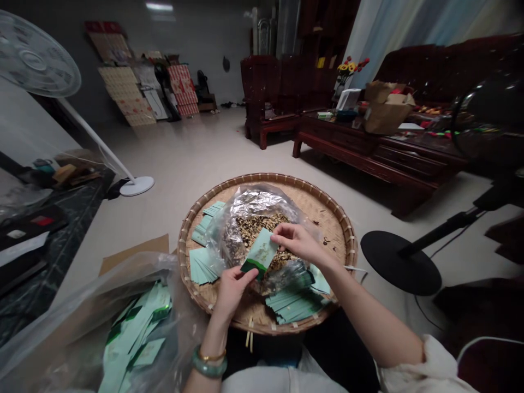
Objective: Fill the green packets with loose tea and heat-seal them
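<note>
A pale green packet [262,251] with a darker green lower end is held tilted over a clear plastic bag [262,197]. My left hand [234,286] pinches its lower end, thumb on the front. At the top right corner, the fingers of my right hand [297,240] grip it. Inside the bag lies a heap of loose dark and yellowish bits [249,229], partly hidden behind the packet. The bag rests on a round woven bamboo tray [333,218]. Fanned green packets [295,303] lie near the tray's front, and more pale green packets [202,266] lie at its left.
A large clear bag [61,333] of green packets stands at the lower left, beside a cardboard piece [135,251]. A white standing fan [137,186] is at left. The black base [401,262] of another stand is at right. Behind it is a dark wooden table [368,144].
</note>
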Motion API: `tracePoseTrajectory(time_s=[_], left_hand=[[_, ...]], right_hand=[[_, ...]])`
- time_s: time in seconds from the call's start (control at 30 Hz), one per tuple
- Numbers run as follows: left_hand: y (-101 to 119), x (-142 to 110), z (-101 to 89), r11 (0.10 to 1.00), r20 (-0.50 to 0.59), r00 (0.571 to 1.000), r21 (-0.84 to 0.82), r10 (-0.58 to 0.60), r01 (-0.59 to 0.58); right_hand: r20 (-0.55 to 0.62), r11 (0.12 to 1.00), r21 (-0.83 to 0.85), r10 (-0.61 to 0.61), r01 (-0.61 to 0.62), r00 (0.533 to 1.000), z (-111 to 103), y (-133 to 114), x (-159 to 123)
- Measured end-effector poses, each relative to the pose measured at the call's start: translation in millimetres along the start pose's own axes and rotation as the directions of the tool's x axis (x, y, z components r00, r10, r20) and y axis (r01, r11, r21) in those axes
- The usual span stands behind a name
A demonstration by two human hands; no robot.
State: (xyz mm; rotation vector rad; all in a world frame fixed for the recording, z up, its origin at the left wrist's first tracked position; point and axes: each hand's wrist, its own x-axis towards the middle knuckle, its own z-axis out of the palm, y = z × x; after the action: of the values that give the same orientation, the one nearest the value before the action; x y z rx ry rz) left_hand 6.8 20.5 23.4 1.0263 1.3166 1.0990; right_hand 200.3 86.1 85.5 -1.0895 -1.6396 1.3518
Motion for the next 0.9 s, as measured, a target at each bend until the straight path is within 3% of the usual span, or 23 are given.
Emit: tracePoseTrajectory(time_s=[0.13,0.33,0.53,0.67,0.77,0.9], left_hand=[[3.1,-4.6,7.7,0.995,0.031,0.998,0.086,0.052,-0.055],[2.0,-6.7,16.2,0.996,0.041,0.997,0.049,0.067,-0.069],[-5.2,-6.3,14.1,0.979,-0.017,0.982,0.080,0.189,-0.188],[-0.6,-6.2,16.1,0.996,0.002,0.996,0.006,0.088,-0.088],[6.7,-5.7,21.1,0.997,0.082,0.996,-0.077,0.036,-0.029],[10.5,-5.3,26.5,0.999,0.148,0.989,-0.043,0.001,0.005]], right_hand=[[-0.198,0.989,-0.145,-0.006,-0.023,0.980,12.3,8.1,3.3],[-0.229,0.963,-0.268,-0.084,0.020,0.970,23.0,24.1,8.2],[-0.350,0.953,-0.273,-0.227,0.133,0.909,22.3,27.3,8.4],[-0.357,0.946,-0.300,-0.229,0.121,0.906,24.8,28.0,7.9],[-0.307,0.932,-0.337,-0.239,0.129,0.921,31.6,28.5,5.8],[-0.279,0.922,-0.352,-0.266,0.159,0.923,36.9,25.2,3.9]])
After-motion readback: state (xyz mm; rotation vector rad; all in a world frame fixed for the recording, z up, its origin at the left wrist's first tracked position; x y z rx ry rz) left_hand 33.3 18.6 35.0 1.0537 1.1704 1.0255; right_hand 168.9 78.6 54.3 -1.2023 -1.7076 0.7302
